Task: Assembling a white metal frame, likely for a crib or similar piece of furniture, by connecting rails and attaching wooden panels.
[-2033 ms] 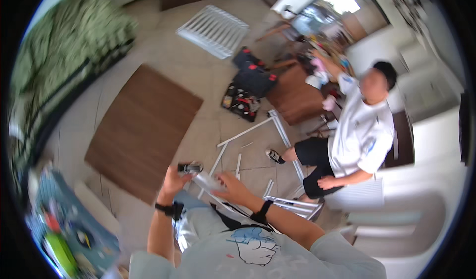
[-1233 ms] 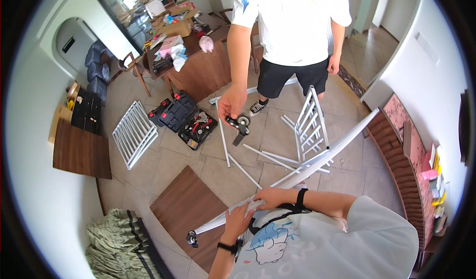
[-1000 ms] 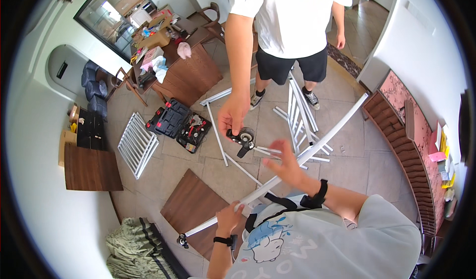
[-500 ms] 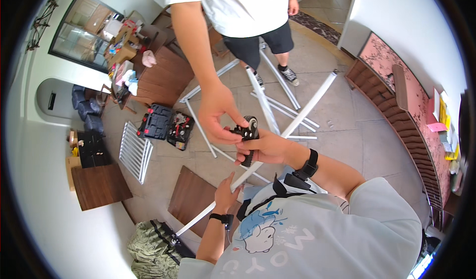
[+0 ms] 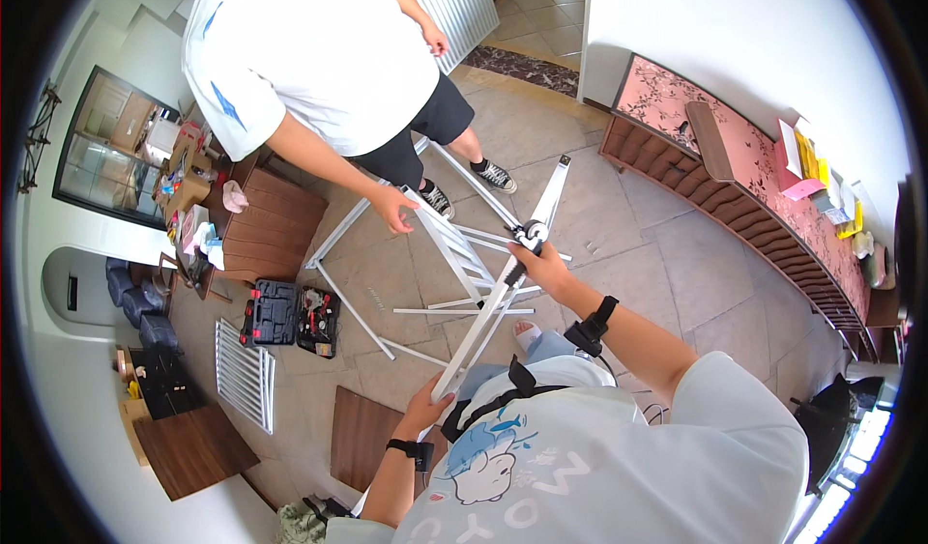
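My left hand [image 5: 429,404] is closed round the lower part of a long white metal bar [image 5: 470,339], which runs slantwise away from me. Farther up, my right hand [image 5: 547,266] grips a black-handled tool [image 5: 516,269] with a round, silvery end, lying along the bar. Its exact kind I cannot make out. Across from me stands a person in a white shirt [image 5: 319,61]. That person's hand [image 5: 391,208] hangs apart from the tool, fingers loosely bent and holding nothing visible.
White metal frame pieces [image 5: 449,235] lie about the tiled floor. To the left are an opened black toolbox [image 5: 274,312], a slatted white panel [image 5: 246,375] and brown boards [image 5: 193,450]. A cabinet with a pink patterned top [image 5: 667,100] lines the right wall.
The other person's hand has let go of the black tool and drawn back to the left. My right hand keeps the tool, now along the bar. The view has shifted.
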### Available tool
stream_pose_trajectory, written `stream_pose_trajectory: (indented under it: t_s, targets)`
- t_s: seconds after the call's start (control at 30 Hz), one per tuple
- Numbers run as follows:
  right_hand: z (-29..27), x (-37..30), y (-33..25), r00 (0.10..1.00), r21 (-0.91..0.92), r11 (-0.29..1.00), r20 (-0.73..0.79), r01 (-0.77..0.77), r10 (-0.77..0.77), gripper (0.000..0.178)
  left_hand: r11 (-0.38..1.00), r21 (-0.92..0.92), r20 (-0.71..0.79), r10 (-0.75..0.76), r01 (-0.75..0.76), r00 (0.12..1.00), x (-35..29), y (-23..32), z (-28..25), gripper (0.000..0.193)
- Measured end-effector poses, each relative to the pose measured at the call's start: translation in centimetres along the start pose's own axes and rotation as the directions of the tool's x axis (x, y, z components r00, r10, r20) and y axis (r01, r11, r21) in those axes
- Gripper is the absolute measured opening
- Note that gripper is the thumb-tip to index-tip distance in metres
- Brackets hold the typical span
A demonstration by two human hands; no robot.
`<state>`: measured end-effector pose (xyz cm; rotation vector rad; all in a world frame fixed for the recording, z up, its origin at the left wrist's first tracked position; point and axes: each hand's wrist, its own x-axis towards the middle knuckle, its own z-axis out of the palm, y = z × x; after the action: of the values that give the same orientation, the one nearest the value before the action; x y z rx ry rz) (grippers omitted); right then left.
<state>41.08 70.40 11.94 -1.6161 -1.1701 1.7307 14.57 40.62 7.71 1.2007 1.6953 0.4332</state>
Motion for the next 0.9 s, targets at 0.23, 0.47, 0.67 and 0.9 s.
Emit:
stream_pose_trajectory:
  t_s: [0.23,0.47,0.67,0.9]
  targets:
    - [-5.4,-1.0,6.5,0.963,0.495,0.867,-0.203,-0.057,0.179,0.020,0.997,0.071,0.011,-0.030,0.029,0.999,0.0,-1.0,1.2,0.055]
    - [-10.3,-5.0,8.5,0.923,0.415,0.909,-0.338,-0.030,0.184,0.024,0.987,0.158,-0.035,0.041,-0.035,0.999,0.3,-2.9,1.1,0.059]
    - [-10.3,-9.4,6.6,0.952,0.605,0.794,-0.210,-0.053,0.224,0.032,0.972,0.170,-0.112,0.183,-0.163,0.977,2.5,-1.7,-0.9,0.067]
    - [-7.7,-8.5,0.5,0.999,0.651,0.759,-0.039,0.011,0.019,0.036,0.990,0.136,-0.062,0.047,-0.038,0.997,3.7,-0.2,-4.4,0.052]
